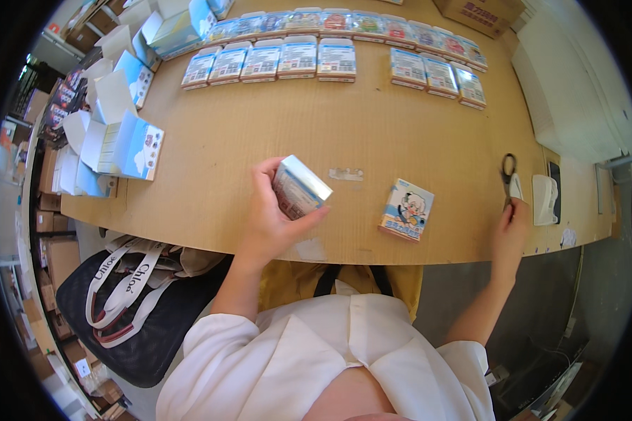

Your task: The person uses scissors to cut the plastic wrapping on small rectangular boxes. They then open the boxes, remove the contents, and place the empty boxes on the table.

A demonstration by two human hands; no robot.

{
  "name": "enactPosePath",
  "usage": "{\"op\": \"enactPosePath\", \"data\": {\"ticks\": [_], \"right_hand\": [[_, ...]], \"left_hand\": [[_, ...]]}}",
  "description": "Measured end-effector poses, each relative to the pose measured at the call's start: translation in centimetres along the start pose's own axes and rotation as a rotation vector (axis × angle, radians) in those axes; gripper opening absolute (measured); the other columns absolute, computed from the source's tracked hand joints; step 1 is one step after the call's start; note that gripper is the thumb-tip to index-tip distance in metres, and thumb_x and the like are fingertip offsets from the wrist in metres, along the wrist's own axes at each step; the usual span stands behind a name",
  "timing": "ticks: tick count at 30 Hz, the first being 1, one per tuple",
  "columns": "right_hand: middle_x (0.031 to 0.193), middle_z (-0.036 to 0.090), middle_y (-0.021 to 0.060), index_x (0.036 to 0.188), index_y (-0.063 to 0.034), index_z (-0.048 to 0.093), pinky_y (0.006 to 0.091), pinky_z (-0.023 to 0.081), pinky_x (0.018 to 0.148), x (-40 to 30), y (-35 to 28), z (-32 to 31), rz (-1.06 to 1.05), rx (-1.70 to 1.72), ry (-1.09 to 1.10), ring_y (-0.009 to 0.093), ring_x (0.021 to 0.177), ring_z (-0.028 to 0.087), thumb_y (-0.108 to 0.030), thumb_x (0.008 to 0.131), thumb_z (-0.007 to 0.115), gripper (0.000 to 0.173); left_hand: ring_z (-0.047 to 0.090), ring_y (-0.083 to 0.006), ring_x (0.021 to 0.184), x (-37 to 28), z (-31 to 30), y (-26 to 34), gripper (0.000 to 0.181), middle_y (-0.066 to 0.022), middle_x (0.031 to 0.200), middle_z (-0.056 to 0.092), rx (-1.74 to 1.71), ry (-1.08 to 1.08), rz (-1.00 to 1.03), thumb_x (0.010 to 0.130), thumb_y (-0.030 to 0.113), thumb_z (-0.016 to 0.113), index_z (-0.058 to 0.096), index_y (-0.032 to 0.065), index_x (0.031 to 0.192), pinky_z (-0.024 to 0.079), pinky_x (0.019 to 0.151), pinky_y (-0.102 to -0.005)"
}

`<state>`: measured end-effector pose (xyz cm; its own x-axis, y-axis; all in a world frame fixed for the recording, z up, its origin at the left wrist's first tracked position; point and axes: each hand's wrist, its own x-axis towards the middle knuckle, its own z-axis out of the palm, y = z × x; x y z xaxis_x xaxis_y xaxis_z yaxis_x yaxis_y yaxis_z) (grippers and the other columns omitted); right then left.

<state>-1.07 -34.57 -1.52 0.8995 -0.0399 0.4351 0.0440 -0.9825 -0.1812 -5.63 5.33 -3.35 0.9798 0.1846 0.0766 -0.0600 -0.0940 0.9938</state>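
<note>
My left hand (pixel 274 221) grips a small printed cardboard box (pixel 301 189), tilted, above the wooden table (pixel 274 126). Flat on the table to its right lies a second small box (pixel 406 209) with a cartoon figure on its face. At the right, my right hand (pixel 512 223) has its fingers at a pair of scissors with black handles (pixel 508 166); the hand is slightly blurred, and whether it grips them cannot be told. A white plastic object (pixel 544 200) stands just beyond that hand.
Two rows of small boxes (pixel 297 60) line the far side. Opened blue display cartons (pixel 131 147) stand at the left. A brown carton (pixel 479 16) is at the back right. Below the table's left edge, a bag with white straps (pixel 137 279) lies on a black mesh seat (pixel 152 347).
</note>
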Motion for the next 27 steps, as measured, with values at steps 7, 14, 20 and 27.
{"op": "enactPosePath", "data": {"ticks": [7,14,20,27], "right_hand": [[0.089,0.067,0.0096,0.115,0.0007,0.056,0.0226,0.046,0.062,-0.2,-7.0,-3.8,0.359,1.241,-0.322,0.01,0.071,0.058,-0.008,0.101,0.044,0.021],[0.092,0.07,0.0118,0.118,0.001,0.055,0.0202,0.046,0.061,-1.7,-14.7,-2.2,0.256,1.507,-0.613,0.009,0.072,0.062,-0.001,0.096,0.05,0.023],[0.079,0.069,0.0086,0.095,0.0032,0.065,0.0253,0.051,0.059,-2.0,-18.7,-1.4,-0.055,1.09,-0.531,0.013,0.068,0.066,0.001,0.084,0.07,0.012],[0.077,0.068,0.0121,0.093,0.002,0.067,0.0273,0.051,0.057,-2.0,-19.6,-0.6,-0.232,0.931,-0.317,0.022,0.064,0.066,0.003,0.079,0.074,0.016]], "left_hand": [[0.054,-0.0248,0.111,0.7,-0.9,0.8,0.075,-0.0128,0.126,0.055,0.386,0.062,0.428,0.061,0.007,0.084,0.052,0.0011,0.129,0.043,0.091,-0.0333],[0.058,-0.0308,0.114,0.6,-0.8,0.6,0.074,-0.0182,0.126,0.06,0.393,0.023,0.534,0.059,0.005,0.084,0.057,-0.0028,0.127,0.046,0.098,-0.038],[0.059,-0.0346,0.115,0.8,-0.6,0.8,0.075,-0.0193,0.127,0.057,0.431,0.001,0.577,0.06,0.004,0.086,0.055,-0.0026,0.129,0.05,0.095,-0.0393],[0.06,-0.0348,0.113,0.6,-0.5,0.9,0.073,-0.0188,0.125,0.058,0.449,0.027,0.591,0.061,0.005,0.086,0.057,-0.003,0.127,0.051,0.094,-0.04]]}}
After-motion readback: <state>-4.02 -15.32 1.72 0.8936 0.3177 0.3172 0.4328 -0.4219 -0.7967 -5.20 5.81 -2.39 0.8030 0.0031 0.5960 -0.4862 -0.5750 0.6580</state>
